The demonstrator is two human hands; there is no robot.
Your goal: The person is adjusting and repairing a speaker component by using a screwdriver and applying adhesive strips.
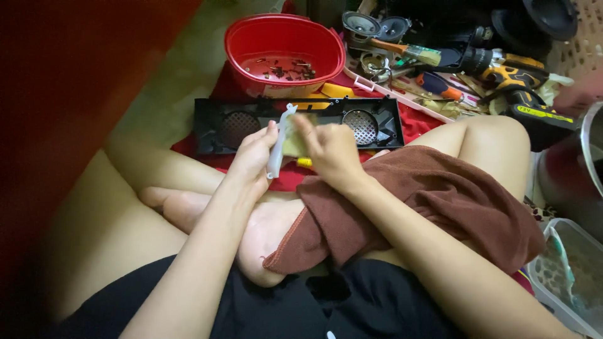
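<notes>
Seated cross-legged on a floor spread with red cloth [418,122], tools heaped at the far side. Nearest the camera, black shorts [301,307] and bare legs, a brown towel [440,201] draped over the right thigh.

Just beyond, both hands meet above the lap. Left hand [254,157] clamped on a slim white plastic strip [277,147], long axis near upright, top end tipped slightly right, thumb along its left edge. Right hand [330,150] closed on a small yellowish pad or cloth [295,144], pressed against the strip's right face; blurred, so its kind stays uncertain. Strip directly between the two hands, touching both, left hand carrying it, right hand coming at it from the right. Something small and yellow [304,162] below the hands, mostly hidden.

Beyond the hands, lying crosswise on the red cloth, a long black speaker panel [295,119] with two round mesh grilles, one each side of the hands.

Farther still, a red bowl [282,37] holding a scatter of small screws and bits on its bottom, otherwise bare. Right of it, loose speaker cones [361,24], a paintbrush [408,51], a screwdriver [436,86], a yellow-and-black drill [521,78].

At the right edge, a metal pot [587,163], contents unseen, and a clear plastic tub [568,270] with contents too dim to tell.
</notes>
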